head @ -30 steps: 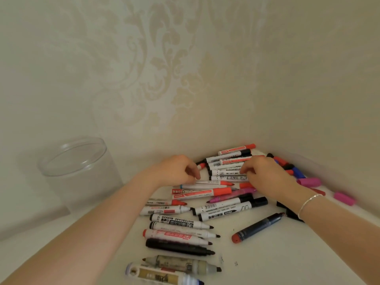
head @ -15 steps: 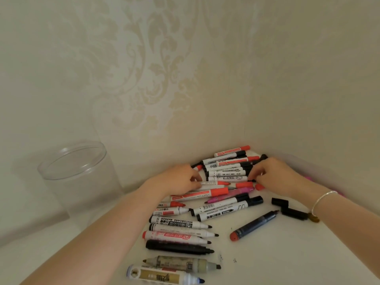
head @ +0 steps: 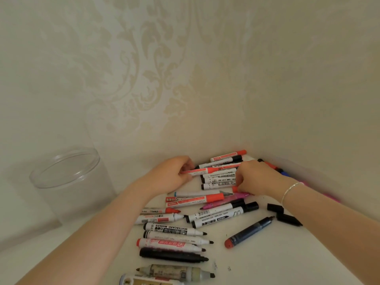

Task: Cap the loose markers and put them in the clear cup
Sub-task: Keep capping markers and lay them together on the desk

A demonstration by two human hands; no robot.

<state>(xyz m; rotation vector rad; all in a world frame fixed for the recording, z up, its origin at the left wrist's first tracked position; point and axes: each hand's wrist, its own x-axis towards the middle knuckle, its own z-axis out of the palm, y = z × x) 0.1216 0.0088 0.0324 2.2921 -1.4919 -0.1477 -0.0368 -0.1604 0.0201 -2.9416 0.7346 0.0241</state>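
Many whiteboard markers lie scattered on a white table (head: 267,262), some capped, some with bare tips. My left hand (head: 171,174) grips a white marker with a red cap (head: 197,171), lifted slightly above the back pile. My right hand (head: 254,177) has its fingers curled down among the markers in the corner, near a red cap (head: 234,189); whether it pinches that cap is hidden. The clear cup (head: 67,182) stands empty at the left by the wall.
Two loose black caps (head: 275,208) (head: 289,220) lie under my right forearm. A dark blue marker with a red end (head: 248,232) lies apart on the right. Walls close the corner behind the pile. More caps sit along the right wall.
My left hand has taken hold of a red-capped marker and raised it. My right hand has shifted left and down into the pile.
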